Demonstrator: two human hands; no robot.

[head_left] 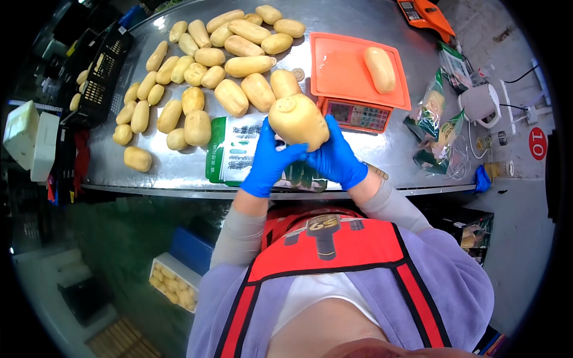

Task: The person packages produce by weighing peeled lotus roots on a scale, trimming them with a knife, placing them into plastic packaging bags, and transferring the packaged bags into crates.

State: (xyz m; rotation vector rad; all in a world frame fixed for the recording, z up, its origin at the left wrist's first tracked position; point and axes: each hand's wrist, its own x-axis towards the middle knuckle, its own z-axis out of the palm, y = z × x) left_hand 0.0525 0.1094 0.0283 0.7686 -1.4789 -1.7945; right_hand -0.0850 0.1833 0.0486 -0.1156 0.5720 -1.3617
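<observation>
A large, pale lotus root [298, 122] is held up over the near edge of the metal table, between both blue-gloved hands. My left hand [268, 158] wraps its left and lower side. On the right, my right hand [337, 156] grips it from below and the side. Under the hands lies a stack of green and white printed plastic bags [224, 152]. Just beyond the right hand stands an orange-topped scale [337, 65], with one lotus root piece [379, 70] on its tray.
Many lotus root pieces [242, 46] lie across the metal table [113, 161]. A black crate [107, 74] stands at the left. Filled bags [439, 140] and an orange tape dispenser-like device [425, 17] are at the right. A white box of roots [173, 283] sits below.
</observation>
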